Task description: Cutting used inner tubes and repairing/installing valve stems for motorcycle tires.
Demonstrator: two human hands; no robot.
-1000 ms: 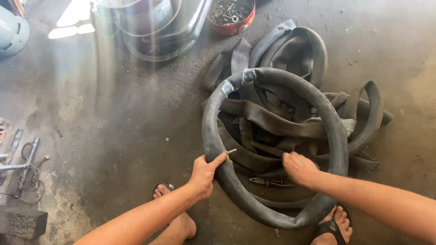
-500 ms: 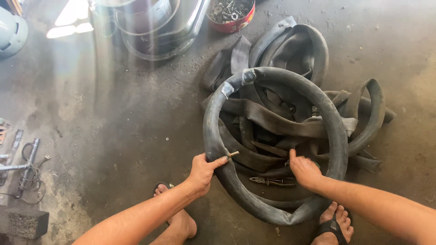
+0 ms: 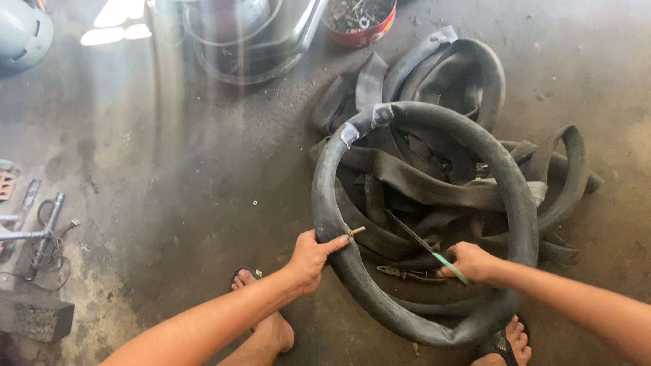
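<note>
An inflated black inner tube (image 3: pixel 517 203) stands as a ring over a pile of flat old tubes (image 3: pixel 441 74) on the concrete floor. My left hand (image 3: pixel 310 259) grips the tube's lower left side, thumb next to the brass valve stem (image 3: pixel 357 232). My right hand (image 3: pixel 472 261) sits inside the ring, closed on a thin tool with a green handle (image 3: pixel 450 265) whose dark shaft points up and left toward the valve. Grey patches (image 3: pixel 366 123) mark the tube's upper left. My feet in sandals are under the ring.
A red tin of metal bits (image 3: pixel 357 20) and a metal basin (image 3: pixel 244 37) stand at the top. A pale helmet (image 3: pixel 24 34) lies top left. Hand tools and wire (image 3: pixel 37 230) lie at the left edge, above a dark block (image 3: pixel 37 317).
My right hand slid down off the inner rim of the tube and now holds the green-handled tool. My left hand stayed by the valve stem.
</note>
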